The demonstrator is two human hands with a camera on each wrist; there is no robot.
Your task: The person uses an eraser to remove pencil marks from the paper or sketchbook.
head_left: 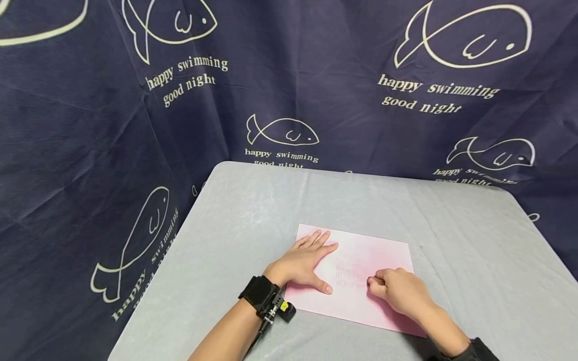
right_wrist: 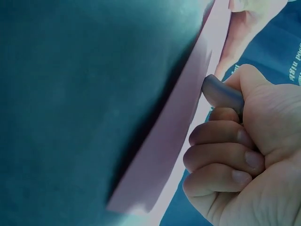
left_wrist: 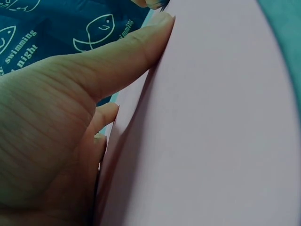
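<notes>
A pale pink sheet of paper (head_left: 334,306) lies slightly turned on the table, with faint pencil-like marks (head_left: 348,276) near its middle. My left hand (head_left: 301,263) rests on the left part of the sheet, fingers spread and thumb apart. On the right part, my right hand (head_left: 401,292) is curled into a fist close over the paper. The right wrist view shows it pinching a small grey eraser (right_wrist: 223,93), rounded and slightly bent, between thumb and forefinger. The eraser's tip is right at the paper's surface; its other end is hidden in the hand.
The table (head_left: 253,215) has a light grey cloth cover and rounded far corners. Behind it and along the left hangs a dark blue curtain (head_left: 343,115) printed with white fish and lettering. A strap with a small camera (head_left: 284,308) sits on the left wrist.
</notes>
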